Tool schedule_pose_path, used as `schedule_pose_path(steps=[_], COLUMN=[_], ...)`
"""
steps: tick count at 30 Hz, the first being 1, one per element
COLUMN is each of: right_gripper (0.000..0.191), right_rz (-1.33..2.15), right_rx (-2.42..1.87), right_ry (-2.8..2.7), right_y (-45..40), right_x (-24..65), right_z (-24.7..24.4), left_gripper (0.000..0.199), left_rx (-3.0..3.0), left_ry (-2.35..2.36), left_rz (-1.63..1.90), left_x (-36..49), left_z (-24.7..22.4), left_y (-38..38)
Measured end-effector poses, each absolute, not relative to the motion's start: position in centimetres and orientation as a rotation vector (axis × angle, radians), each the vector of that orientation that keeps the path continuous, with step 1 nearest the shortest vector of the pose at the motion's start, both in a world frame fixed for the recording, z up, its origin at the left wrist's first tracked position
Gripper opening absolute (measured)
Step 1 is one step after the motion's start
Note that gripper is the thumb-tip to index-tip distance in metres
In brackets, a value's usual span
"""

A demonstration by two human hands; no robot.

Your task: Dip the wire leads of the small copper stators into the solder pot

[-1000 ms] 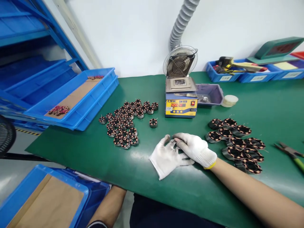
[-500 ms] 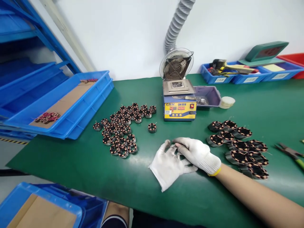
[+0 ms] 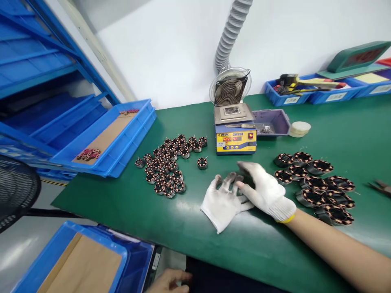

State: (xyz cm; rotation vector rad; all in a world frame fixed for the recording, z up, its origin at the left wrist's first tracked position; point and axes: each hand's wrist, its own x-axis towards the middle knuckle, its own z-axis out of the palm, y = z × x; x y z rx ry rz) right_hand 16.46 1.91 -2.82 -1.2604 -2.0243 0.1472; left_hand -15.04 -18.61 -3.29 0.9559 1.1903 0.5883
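My right hand, in a white glove with a yellow cuff edge, rests at the fingers of an empty white glove lying on the green table. Its fingers are apart and a bare fingertip shows; whether it pinches the glove cannot be made out. My bare left hand is low at the bottom edge, below the table edge, fingers loosely curled and apart, holding nothing visible. Above the loose glove stands a single copper-wound ring. Several similar rings cluster to the left, and larger ones lie to the right.
A yellow-blue heating unit with a fan stands at the back beside a purple bin. Blue trays are at left, another blue bin below. Pliers lie at far right; a black fan guard shows at far left.
The view has shifted left. My right hand's fingers have lifted and spread from the loose glove. My left hand has come into view at the bottom, where only a forearm showed before.
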Motion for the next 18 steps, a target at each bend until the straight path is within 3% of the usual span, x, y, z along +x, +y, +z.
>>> schedule_pose_path(steps=[3,6,10,15,18], right_gripper=[0.061,0.059,0.062,0.024,0.023], right_rz=[-0.123,-0.182,-0.150,0.130,0.159], right_rx=[-0.834,-0.602,-0.812,-1.157,-1.073], right_ry=[-2.070,-2.169,-2.291,-2.582,-2.460], right_y=[0.4,-2.0,-4.4,-4.1,-3.6], right_x=[15.7,13.7,11.2,10.7,11.3], right_z=[-1.2,-0.1,-0.9,-2.7,-3.2], left_gripper=[0.044,0.056,0.053,0.058,0.057], left_rx=[0.905,0.931,0.884,0.817,0.735], left_ry=[1.197,1.247,1.420,1.377,1.327], left_rz=[0.560,0.883,1.106,1.079,1.130], left_x=[-17.6,-15.2,-9.7,-7.1,-6.7], left_z=[-2.0,-0.4,0.3,-0.7,-0.7], left_y=[-20.0,-17.2,-12.8,-11.6,-11.7])
